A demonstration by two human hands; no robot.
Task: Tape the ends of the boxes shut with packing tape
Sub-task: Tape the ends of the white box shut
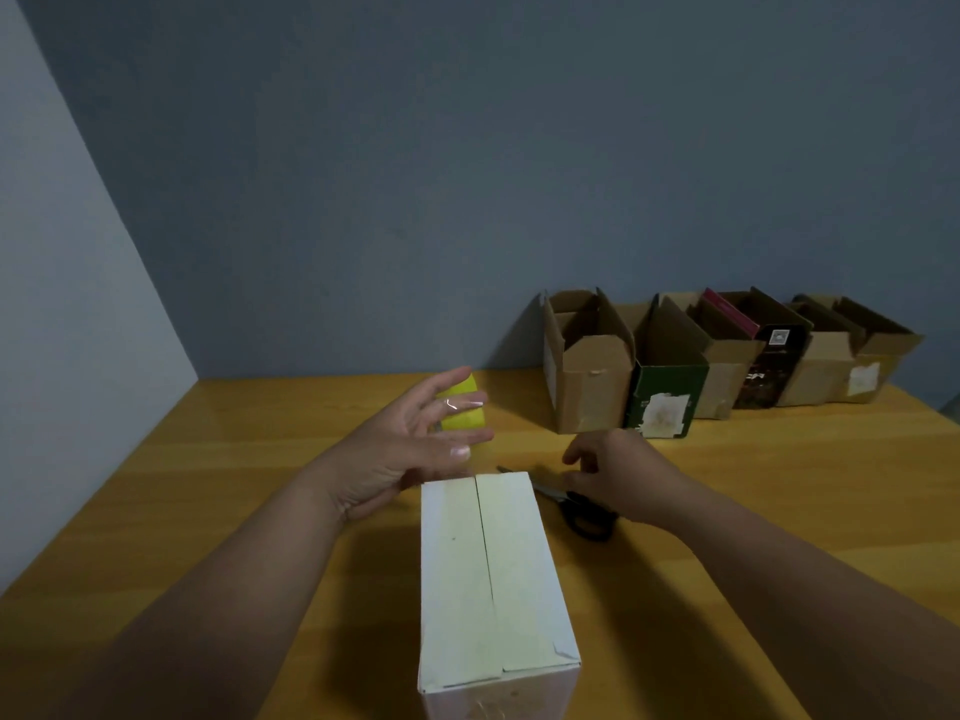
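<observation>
White box (493, 579), flaps folded, seam untaped, on the wooden surface (208, 511).
Head view: light, stiff card, probably; steady it by its side walls. Beyond the box, left hand (410, 454) spread before a yellow tape roll (462, 407); beside the box, right hand (613, 475), fingers curled, over scissors (576, 506), contact unclear.

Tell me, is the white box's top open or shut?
Shut: the white box's two top flaps lie flat and meet at a middle seam.

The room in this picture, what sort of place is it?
Probably a plain room at home used for packing: a wooden table against bare grey walls, a row of open cardboard boxes, scissors beside a white box.
</observation>
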